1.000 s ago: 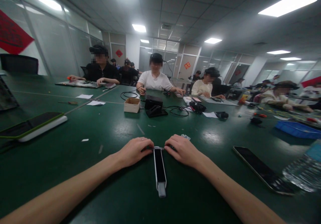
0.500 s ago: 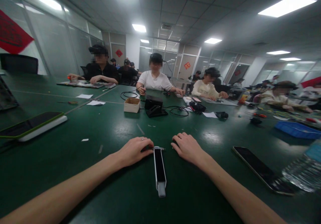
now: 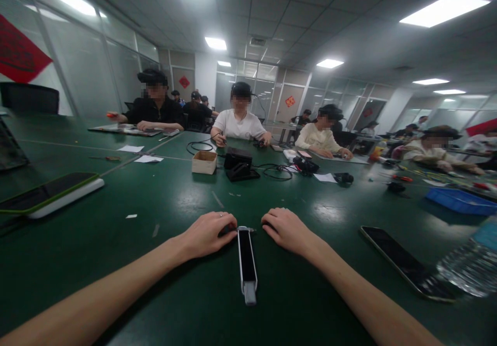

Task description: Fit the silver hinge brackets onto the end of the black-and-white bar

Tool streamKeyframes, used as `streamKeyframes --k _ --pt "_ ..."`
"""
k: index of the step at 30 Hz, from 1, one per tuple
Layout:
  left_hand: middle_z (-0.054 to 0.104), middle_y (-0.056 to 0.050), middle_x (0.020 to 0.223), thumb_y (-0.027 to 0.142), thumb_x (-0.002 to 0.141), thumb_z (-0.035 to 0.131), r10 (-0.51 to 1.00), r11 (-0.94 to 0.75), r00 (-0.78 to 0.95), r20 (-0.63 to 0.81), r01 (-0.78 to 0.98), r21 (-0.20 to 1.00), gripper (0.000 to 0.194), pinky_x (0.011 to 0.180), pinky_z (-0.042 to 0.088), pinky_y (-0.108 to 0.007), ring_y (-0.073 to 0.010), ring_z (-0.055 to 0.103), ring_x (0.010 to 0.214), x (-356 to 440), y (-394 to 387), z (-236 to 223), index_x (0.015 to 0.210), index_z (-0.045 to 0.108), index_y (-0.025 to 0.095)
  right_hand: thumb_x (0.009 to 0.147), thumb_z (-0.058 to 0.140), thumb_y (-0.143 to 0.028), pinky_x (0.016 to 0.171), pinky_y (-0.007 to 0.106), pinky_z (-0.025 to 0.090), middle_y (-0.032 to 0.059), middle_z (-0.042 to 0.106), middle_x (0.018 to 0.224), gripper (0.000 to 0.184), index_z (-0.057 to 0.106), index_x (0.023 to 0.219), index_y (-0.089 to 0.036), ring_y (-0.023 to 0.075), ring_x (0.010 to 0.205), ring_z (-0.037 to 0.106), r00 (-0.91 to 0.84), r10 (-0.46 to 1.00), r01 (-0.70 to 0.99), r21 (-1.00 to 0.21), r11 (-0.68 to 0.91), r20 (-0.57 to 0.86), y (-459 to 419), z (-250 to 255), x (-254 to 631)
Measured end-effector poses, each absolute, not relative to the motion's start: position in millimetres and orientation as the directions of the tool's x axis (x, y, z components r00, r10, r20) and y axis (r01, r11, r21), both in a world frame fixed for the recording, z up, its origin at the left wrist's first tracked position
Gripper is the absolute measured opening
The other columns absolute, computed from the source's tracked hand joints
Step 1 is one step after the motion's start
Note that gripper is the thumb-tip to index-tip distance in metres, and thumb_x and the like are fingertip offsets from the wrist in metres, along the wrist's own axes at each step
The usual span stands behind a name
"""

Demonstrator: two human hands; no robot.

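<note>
A slim black device with a silver casing (image 3: 247,263) lies lengthwise on the green table (image 3: 116,263), pointing away from me, with a small metal crossbar at its far end. My left hand (image 3: 207,234) rests palm down against that far end, its fingertips curled at the crossbar. My right hand (image 3: 286,229) rests palm down just to the right, fingertips a small gap from the crossbar. Shadow under my left fingers hides whether they hold anything.
A black phone (image 3: 406,262) and a plastic water bottle (image 3: 471,263) lie to my right. A tablet on a white case (image 3: 50,197) lies to my left. Farther off stand a cardboard box (image 3: 204,162), a black unit with cables (image 3: 239,164), a blue tray (image 3: 460,201) and seated co-workers.
My right hand moved away from the crossbar to the right, then partly back. My left hand and the device have stayed nearly still.
</note>
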State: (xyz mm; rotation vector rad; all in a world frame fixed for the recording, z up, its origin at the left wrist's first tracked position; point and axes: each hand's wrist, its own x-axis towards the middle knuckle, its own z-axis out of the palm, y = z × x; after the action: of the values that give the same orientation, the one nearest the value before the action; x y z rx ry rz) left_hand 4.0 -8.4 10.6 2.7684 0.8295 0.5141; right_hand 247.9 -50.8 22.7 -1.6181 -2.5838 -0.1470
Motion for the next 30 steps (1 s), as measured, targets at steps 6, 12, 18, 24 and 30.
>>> streamKeyframes --k 6,12,18,24,30 --pt "0.063 -0.005 0.09 0.025 0.088 0.048 0.546 -0.833 0.789 0.281 0.475 0.283 0.016 0.07 0.046 -0.029 -0.0176 0.059 0.078 4.0 -8.4 9.5 0.098 0.058 0.017 0.09 0.045 -0.014 0.078 0.03 0.047 0.0089 0.064 0.099 0.021 0.064 0.101 -0.015 0.0183 0.089 0.06 -0.463 0.879 0.884 -0.016 0.468 0.117 -50.8 23.1 247.8" --pt "0.064 -0.005 0.089 0.024 0.087 0.047 0.547 -0.833 0.786 0.287 0.479 0.276 0.016 0.071 0.046 -0.028 -0.0175 0.059 0.079 4.1 -9.1 10.4 0.096 0.058 0.018 0.09 0.044 -0.012 0.077 0.029 0.046 0.0093 0.063 0.099 0.022 0.064 0.101 -0.015 0.0184 0.089 0.06 -0.469 0.875 0.882 0.001 0.472 0.117 -50.9 22.7 247.0" --pt "0.064 -0.005 0.091 0.023 0.088 0.048 0.543 -0.835 0.79 0.286 0.473 0.281 0.015 0.07 0.046 -0.029 -0.0182 0.059 0.079 3.1 -7.0 7.2 0.098 0.058 0.018 0.09 0.045 -0.013 0.076 0.029 0.047 0.0091 0.062 0.1 0.022 0.063 0.102 -0.015 0.0183 0.088 0.06 -0.476 0.871 0.877 -0.002 0.48 0.119 -51.3 21.8 247.5" --pt "0.063 -0.005 0.093 0.021 0.087 0.049 0.553 -0.827 0.793 0.257 0.483 0.288 0.015 0.07 0.046 -0.029 -0.0186 0.059 0.081 3.3 -8.6 10.6 0.099 0.058 0.017 0.09 0.044 -0.013 0.076 0.029 0.047 0.0089 0.062 0.1 0.022 0.063 0.101 -0.015 0.0183 0.087 0.059 -0.487 0.864 0.871 -0.007 0.492 0.126 -49.5 19.3 248.8" --pt "0.063 -0.005 0.092 0.021 0.088 0.049 0.552 -0.827 0.798 0.241 0.485 0.285 0.015 0.069 0.046 -0.028 -0.0183 0.059 0.081 4.0 -10.5 14.6 0.099 0.058 0.017 0.091 0.044 -0.016 0.076 0.029 0.047 0.0092 0.061 0.099 0.022 0.063 0.103 -0.015 0.0179 0.087 0.059 -0.481 0.868 0.874 -0.01 0.486 0.119 -52.0 22.4 247.4"
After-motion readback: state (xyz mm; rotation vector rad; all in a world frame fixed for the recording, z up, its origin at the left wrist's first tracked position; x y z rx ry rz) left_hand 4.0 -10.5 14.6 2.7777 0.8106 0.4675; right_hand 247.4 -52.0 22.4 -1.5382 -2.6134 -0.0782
